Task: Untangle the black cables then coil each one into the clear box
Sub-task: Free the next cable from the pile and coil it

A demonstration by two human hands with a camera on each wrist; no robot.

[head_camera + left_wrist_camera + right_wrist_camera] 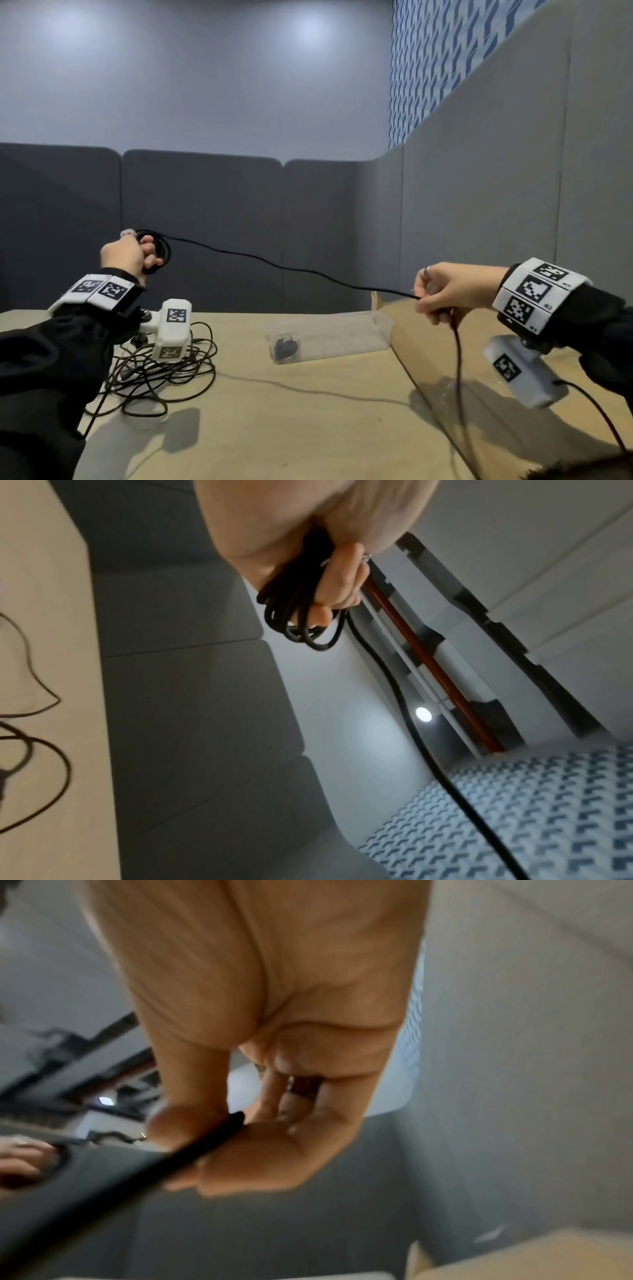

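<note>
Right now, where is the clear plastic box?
Head view: the clear plastic box lies mid-table, right of the tangled black cables, below the stretched black cable.

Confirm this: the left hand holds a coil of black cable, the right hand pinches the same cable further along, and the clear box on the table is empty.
Not empty: the head view shows the clear box already holding a dark coiled cable. The rest stands.

L hand [128, 255] raised, fisted, R hand [445, 291] pinching
</note>
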